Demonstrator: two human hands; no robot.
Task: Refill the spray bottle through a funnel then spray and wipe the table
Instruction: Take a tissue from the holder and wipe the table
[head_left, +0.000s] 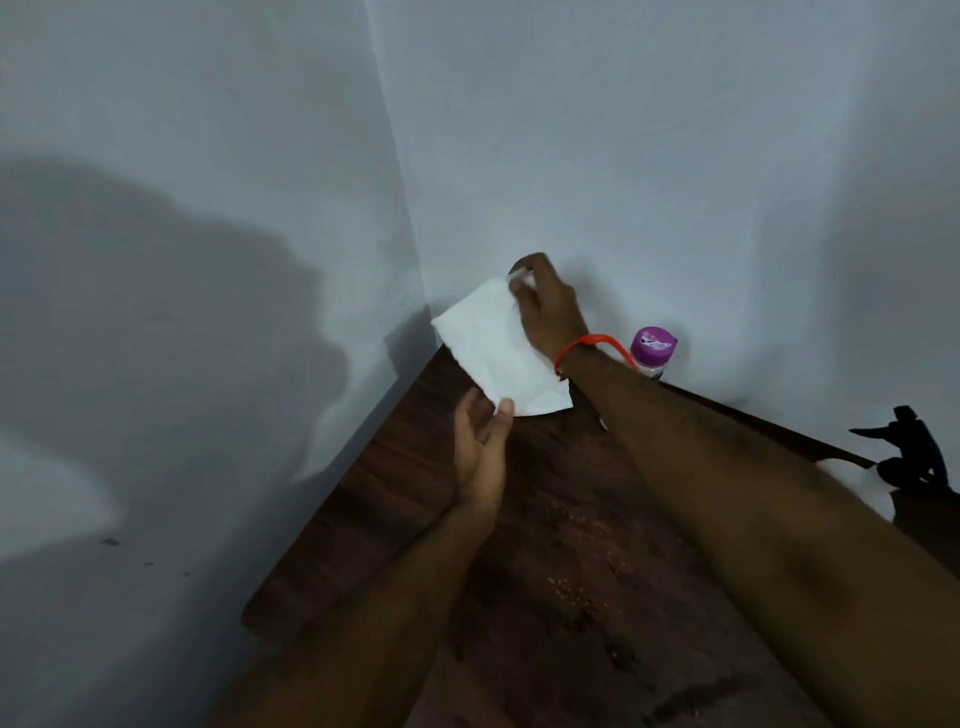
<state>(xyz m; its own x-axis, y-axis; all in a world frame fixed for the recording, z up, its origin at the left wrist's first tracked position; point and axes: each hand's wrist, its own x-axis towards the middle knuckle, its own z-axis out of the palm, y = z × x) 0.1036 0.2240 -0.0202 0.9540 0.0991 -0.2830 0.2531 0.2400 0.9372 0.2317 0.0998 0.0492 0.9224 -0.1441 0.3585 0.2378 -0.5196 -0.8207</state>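
Holding the white tissue (498, 348) stretched above the far corner of the counter (395, 499), you look set for the wiping step; next, lower it flat onto the droplets. Your right hand (545, 306) pinches its top corner with curled fingers, while your left hand (480, 447) pinches the bottom edge, its other fingers loosely spread.

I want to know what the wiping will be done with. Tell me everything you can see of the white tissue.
The white tissue is a thin, soft-looking sheet of paper, roughly rectangular, lightly creased and unmarked. It is held spread above the far corner of the wooden table, near the wall. The right hand pinches its top corner; the left hand touches its lower edge with thumb and fingers.
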